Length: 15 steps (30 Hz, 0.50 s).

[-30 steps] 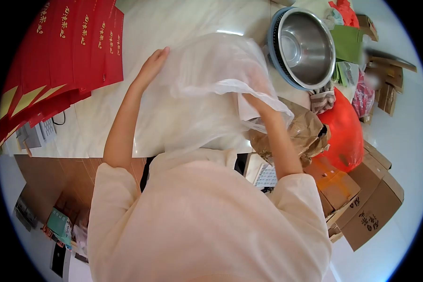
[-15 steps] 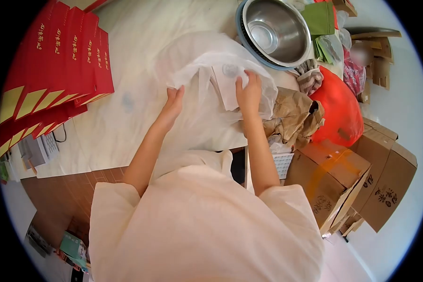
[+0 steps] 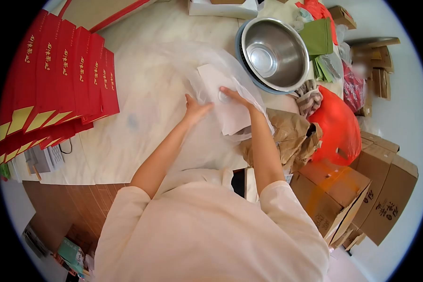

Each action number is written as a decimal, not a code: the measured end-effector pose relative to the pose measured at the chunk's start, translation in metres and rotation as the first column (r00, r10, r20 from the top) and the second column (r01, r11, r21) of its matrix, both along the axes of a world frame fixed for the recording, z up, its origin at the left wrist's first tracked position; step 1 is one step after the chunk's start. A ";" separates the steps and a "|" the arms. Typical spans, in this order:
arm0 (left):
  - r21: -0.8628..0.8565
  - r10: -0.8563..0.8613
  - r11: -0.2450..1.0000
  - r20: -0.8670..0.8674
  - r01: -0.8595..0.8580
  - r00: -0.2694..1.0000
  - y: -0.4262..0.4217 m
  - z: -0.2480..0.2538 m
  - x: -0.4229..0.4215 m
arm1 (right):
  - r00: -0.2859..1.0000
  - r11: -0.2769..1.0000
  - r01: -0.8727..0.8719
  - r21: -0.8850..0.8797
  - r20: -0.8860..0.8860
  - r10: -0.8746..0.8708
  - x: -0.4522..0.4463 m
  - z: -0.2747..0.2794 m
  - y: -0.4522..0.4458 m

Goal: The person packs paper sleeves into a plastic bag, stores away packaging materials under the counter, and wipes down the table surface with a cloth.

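A thin translucent plastic bag (image 3: 174,52) lies spread on the pale marbled table, its mouth around a stack of white paper pieces (image 3: 235,117). My right hand (image 3: 236,96) reaches over the stack from the right, fingers stretched across a round mark on the top piece. At the stack's left side is my left hand (image 3: 197,111), palm turned inward and fingers apart, touching the edge of the bag. Neither hand is closed round anything.
Red boxes with gold lettering (image 3: 63,66) stand at the left. A steel bowl (image 3: 275,55) sits at the back right, near crumpled brown paper (image 3: 286,136), a red bag (image 3: 336,127) and cardboard boxes (image 3: 331,188).
The plastic has sunk down and drawn back, baring more of the white stack. My left hand has moved right to the stack. My right hand, inside the bag earlier, now rests on top.
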<state>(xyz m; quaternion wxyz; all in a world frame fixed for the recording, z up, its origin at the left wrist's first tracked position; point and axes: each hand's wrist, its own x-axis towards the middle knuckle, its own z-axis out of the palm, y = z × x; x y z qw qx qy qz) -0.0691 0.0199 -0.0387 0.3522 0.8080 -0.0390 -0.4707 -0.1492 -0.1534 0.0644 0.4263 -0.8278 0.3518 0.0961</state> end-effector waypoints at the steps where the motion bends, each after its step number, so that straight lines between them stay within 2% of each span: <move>1: -0.286 0.063 0.950 -0.221 -0.126 0.973 0.004 -0.049 0.005 | 1.000 1.000 -0.011 0.005 -0.006 0.011 -0.001 -0.007 -0.006; 3: -0.504 0.075 0.803 -0.444 -0.318 0.893 0.016 -0.073 0.006 | 0.997 0.956 0.076 0.284 -0.001 -0.079 -0.004 -0.027 -0.016; 4: -0.574 0.036 0.740 -0.487 -0.351 0.873 0.026 -0.065 0.002 | 0.998 0.955 0.066 0.289 -0.010 -0.065 -0.002 -0.031 -0.018; 6: -0.633 0.009 0.662 -0.528 -0.401 0.849 0.037 -0.048 -0.004 | 0.963 0.950 0.177 0.259 -0.246 -0.112 0.002 -0.039 -0.022; 7: -0.645 0.017 0.644 -0.527 -0.412 0.850 0.040 -0.040 -0.006 | 0.963 0.951 0.162 0.265 -0.253 -0.094 0.003 -0.043 -0.023; 9: -0.665 0.031 0.605 -0.530 -0.438 0.847 0.043 -0.028 -0.007 | 0.970 0.899 0.177 0.400 -0.223 -0.092 0.002 -0.049 -0.021; 11: -0.623 0.058 0.613 -0.577 -0.485 0.814 0.040 -0.019 -0.004 | 0.977 0.890 0.150 0.430 -0.200 -0.068 0.002 -0.054 -0.012; 13: -0.511 0.108 0.669 -0.652 -0.540 0.751 0.038 -0.006 0.004 | 0.982 0.880 0.137 0.455 -0.176 -0.062 0.002 -0.050 -0.001; 15: -0.380 0.177 0.716 -0.712 -0.585 0.679 0.034 0.006 0.010 | 0.998 0.918 0.048 0.394 -0.045 -0.033 0.003 -0.042 0.009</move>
